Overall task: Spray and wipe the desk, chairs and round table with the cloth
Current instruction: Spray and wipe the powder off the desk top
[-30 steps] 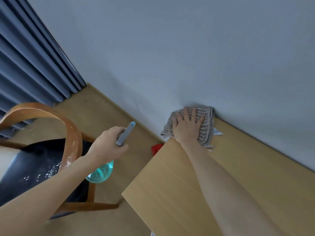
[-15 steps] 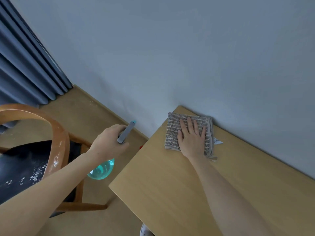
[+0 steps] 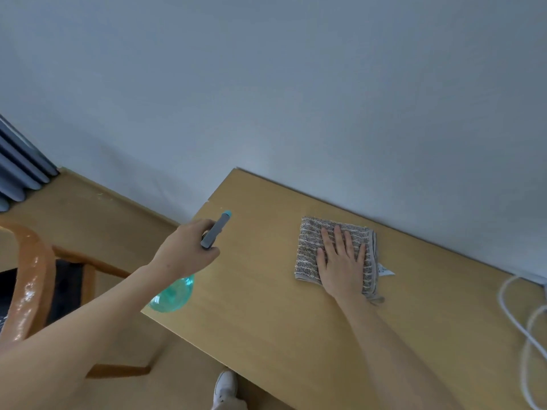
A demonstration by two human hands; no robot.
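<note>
**Cloth flat on the desk, sprayer at the ready**

The right hand [image 3: 340, 261] presses the folded cloth [image 3: 307, 247] flat on the desk [image 3: 266, 306] near the wall, fingers straight and slightly spread across it, likely for even wiping pressure. The left hand [image 3: 183, 251] grips the teal spray bottle [image 3: 173, 294], fingers curled round its neck, over the desk's left edge.

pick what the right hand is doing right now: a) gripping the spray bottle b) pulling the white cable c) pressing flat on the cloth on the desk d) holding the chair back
c: the right hand lies with straight fingers flat on the cloth on the desk, while the left hand holds the spray bottle.
</note>
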